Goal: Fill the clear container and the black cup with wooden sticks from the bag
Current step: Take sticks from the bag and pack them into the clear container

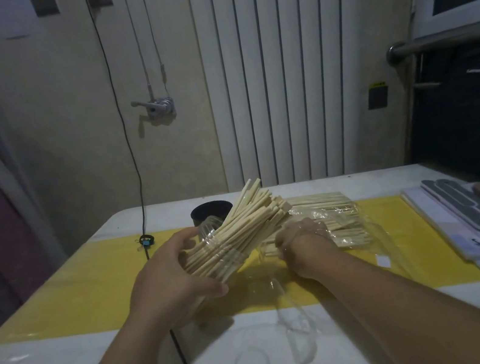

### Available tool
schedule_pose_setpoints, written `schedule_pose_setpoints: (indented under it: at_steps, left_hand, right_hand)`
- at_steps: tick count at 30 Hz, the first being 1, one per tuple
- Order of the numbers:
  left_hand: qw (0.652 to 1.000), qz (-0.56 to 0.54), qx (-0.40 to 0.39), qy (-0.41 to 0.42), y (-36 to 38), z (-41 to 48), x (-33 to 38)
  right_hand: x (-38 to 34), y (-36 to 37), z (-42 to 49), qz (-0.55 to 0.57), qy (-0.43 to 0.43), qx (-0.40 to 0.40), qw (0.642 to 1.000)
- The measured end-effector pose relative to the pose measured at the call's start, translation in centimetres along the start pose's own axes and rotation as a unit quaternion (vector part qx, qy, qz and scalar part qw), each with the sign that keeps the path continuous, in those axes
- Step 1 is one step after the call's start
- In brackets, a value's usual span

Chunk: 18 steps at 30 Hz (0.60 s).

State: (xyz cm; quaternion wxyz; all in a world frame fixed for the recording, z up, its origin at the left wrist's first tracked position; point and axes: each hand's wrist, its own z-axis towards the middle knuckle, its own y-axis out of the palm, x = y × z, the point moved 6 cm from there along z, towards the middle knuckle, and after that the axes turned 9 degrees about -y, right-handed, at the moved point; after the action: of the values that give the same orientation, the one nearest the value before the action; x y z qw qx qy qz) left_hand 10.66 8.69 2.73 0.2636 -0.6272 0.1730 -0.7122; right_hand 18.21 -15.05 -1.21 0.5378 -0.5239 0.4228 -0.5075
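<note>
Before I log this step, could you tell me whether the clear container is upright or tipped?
Tipped: the left hand holds the clear container slanted, its sticks pointing up and right.

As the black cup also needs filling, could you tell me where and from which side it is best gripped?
Probably grip the black cup round its side wall, coming from its left: it stands upright, and that side is bare, while the tilted clear container of wooden sticks in the left hand covers its front and right.
</note>
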Motion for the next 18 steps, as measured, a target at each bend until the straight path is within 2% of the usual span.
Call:
schedule_pose_setpoints:
  at_steps: [8, 18]
  left_hand:
    - [1.0, -0.002, -0.003, 0.008, 0.0, -0.1, 0.2]
    - [1.0, -0.002, 0.001, 0.005, 0.0, -0.1, 0.2]
  right_hand:
    - [0.1, 0.1, 0.5, 0.065, 0.019, -0.061, 0.996]
    - [0.0, 0.6, 0.1, 0.104, 0.025, -0.052, 0.993]
